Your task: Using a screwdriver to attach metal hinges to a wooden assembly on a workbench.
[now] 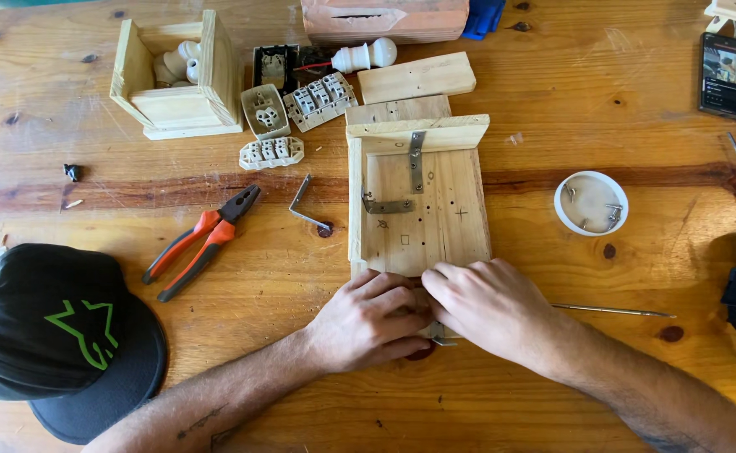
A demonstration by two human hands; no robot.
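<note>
1. Head view, the hands: the left hand and the right hand lie close together at the near edge of the board. Their fingers are curled and pressed on a small metal piece, probably a bracket. I cannot tell which hand pinches it, because most of it is hidden.
2. The board lies flat in the middle of the table, so both hands can lean on it. Two brackets are already fixed on its face, near pencil marks.
3. A thin rod lies just beside the right hand.
4. Left of the board lie a loose bracket and the pliers, within easy reach.
5. The white dish keeps the screws together, to the right.
6. Farther back stand a wooden box, sockets and a bulb. A cap rests at the left edge, and a phone at the right.
</note>
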